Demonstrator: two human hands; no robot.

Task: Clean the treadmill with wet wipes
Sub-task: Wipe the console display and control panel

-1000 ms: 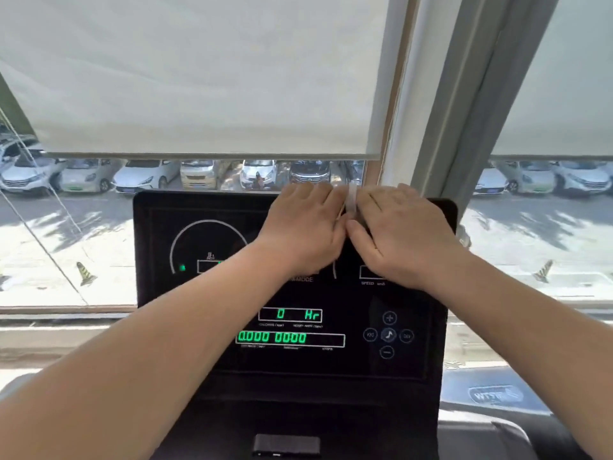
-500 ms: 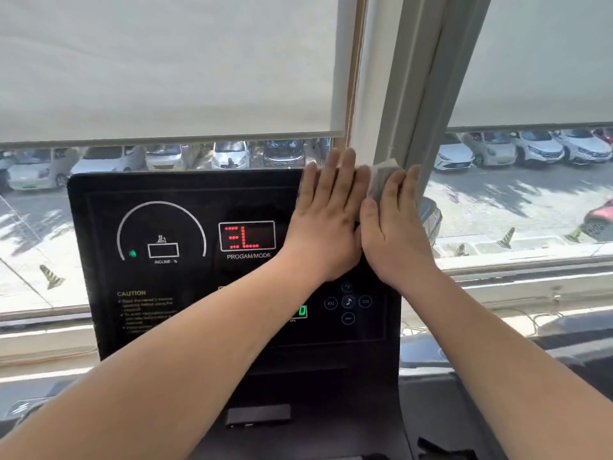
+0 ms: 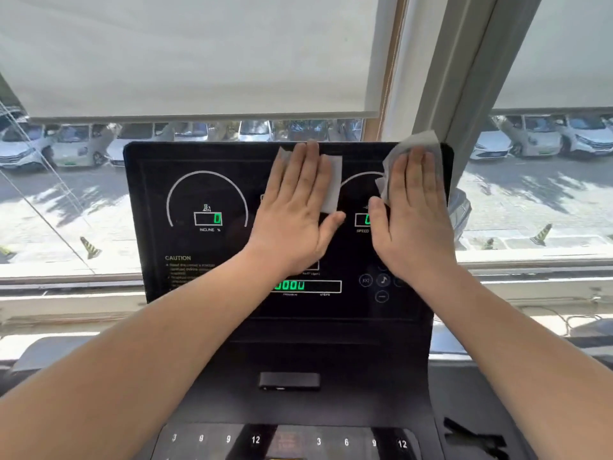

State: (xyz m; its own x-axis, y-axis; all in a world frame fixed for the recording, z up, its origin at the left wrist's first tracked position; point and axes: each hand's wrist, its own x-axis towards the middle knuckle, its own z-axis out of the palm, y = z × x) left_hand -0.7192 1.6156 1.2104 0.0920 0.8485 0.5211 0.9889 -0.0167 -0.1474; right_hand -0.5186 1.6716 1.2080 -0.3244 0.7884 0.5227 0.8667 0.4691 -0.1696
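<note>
The treadmill's black console screen (image 3: 199, 287) stands upright in front of me, lit with green digits and two white dial arcs. My left hand (image 3: 295, 207) lies flat with straight fingers on a white wet wipe (image 3: 331, 184) at the screen's upper middle. My right hand (image 3: 411, 214) presses flat on a second, crumpled wet wipe (image 3: 414, 142) at the screen's upper right corner. Each wipe shows only around the fingers; the rest is hidden under the palms.
Below the screen is a black slot (image 3: 289, 380) and a row of numbered speed and incline keys (image 3: 255, 439). Behind the console are a window sill (image 3: 66, 293), white roller blinds (image 3: 199, 61) and a grey window post (image 3: 464, 78). Parked cars show outside.
My hands, side by side at the screen's upper right half a second ago, have moved apart, each now pressing its own wipe. The left hand slid left; the view shifted.
</note>
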